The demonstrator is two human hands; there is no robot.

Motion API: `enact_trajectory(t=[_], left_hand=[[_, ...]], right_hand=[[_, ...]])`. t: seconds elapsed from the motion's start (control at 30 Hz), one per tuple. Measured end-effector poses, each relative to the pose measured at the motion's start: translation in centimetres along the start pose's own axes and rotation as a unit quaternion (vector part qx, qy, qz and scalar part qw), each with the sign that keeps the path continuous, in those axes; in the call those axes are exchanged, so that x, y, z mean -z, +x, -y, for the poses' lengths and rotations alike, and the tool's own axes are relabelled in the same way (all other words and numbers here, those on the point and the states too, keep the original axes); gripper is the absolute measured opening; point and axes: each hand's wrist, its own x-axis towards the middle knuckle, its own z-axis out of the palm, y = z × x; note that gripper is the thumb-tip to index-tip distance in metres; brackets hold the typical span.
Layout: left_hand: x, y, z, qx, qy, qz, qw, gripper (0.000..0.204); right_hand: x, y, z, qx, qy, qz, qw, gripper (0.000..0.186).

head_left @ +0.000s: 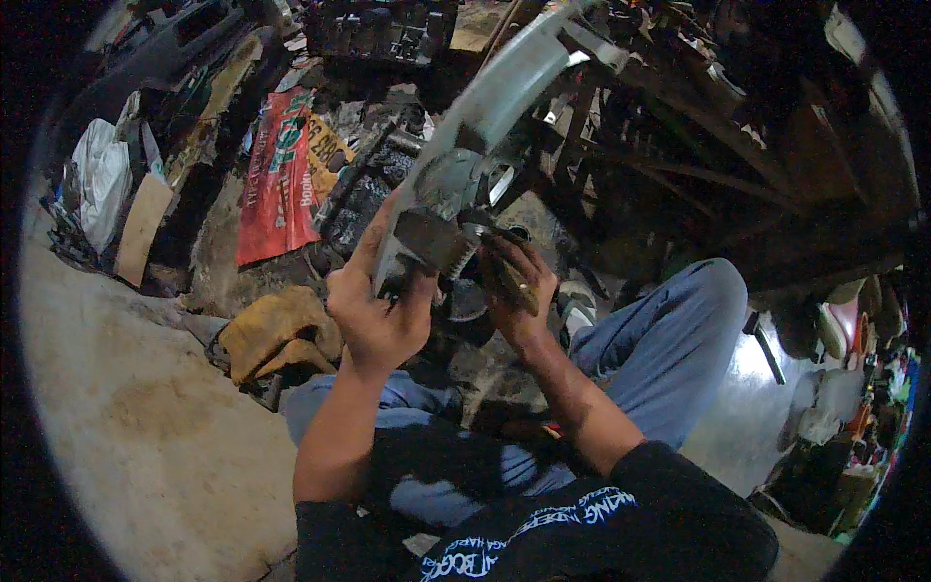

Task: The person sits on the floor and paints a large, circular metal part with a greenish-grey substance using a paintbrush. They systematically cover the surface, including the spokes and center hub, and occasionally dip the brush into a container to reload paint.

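Black shirt [679,509] fabric lies nearest, with blue jeans [669,320] beyond it, the legs bent and apart, apparently giving the arms room. The left hand [383,308] grasps the lower end of a curved grey panel [499,82], which tilts up and away above the lap, likely steadied so the other hand can work close. The right hand [519,281] is closed around a slim dark tool [512,276] beside that end; shadow leaves its kind uncertain. Farther off lie a yellow-brown bundle [267,325], a red sheet [274,194] and a dark boxy part [383,29].
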Motion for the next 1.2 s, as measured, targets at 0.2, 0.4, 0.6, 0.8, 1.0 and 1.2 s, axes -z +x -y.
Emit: enact_trajectory(t=[0.2, 0.4, 0.6, 0.8, 1.0, 1.2], left_hand=[[-0.6, 0.6, -0.3, -0.119, 0.060, 0.016, 0.991, 0.054], [-1.0, 0.4, 0.6, -0.086, 0.066, -0.007, 0.994, 0.051], [0.3, -0.9, 3.6, 0.022, -0.027, -0.088, 0.995, 0.044], [0.6, 0.6, 1.3, 0.029, -0.062, -0.081, 0.994, 0.034], [0.4, 0.4, 0.7, 0.036, -0.069, -0.073, 0.994, 0.034], [0.8, 0.7, 1.0, 0.005, -0.029, -0.117, 0.993, 0.035]], right_hand=[[-1.5, -0.3, -0.1, -0.135, 0.075, 0.000, 0.988, 0.037], [-1.2, -1.7, -3.0, -0.262, 0.180, -0.030, 0.948, 0.027], [1.2, -5.1, -11.2, -0.227, 0.210, -0.105, 0.945, 0.032], [5.1, -1.2, -4.8, -0.153, -0.010, -0.091, 0.984, 0.031], [4.9, 1.0, 1.0, 0.023, 0.022, -0.020, 0.999, 0.032], [2.8, -0.9, -6.6, -0.255, 0.176, -0.085, 0.947, 0.023]])
